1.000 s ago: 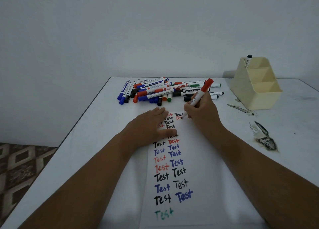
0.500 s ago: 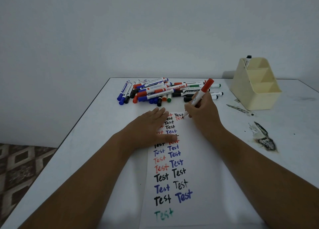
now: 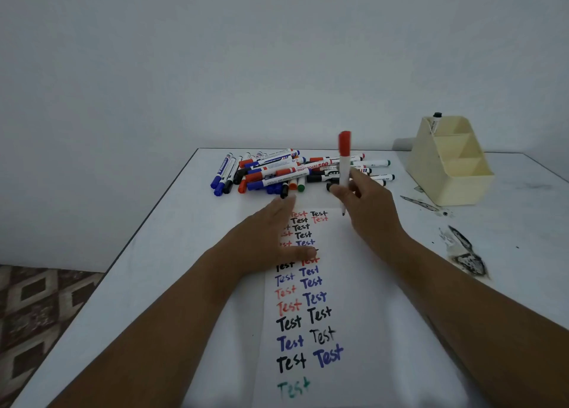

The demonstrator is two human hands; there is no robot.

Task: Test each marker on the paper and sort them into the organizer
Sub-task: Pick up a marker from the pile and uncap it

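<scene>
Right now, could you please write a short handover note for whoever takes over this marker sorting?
Left hand: flat on the paper, holding it down.
Right hand: pinches the red marker upright, tip just above the paper's top.
Organizer: back right on the table, one marker in its rear compartment.
Done: many "Test" marks written.
Left: sort the red marker, then test the pile of markers behind the paper.

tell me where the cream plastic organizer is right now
In the head view, the cream plastic organizer stands at the far right of the white table, right of the marker pile, with one marker in its back compartment.
</scene>
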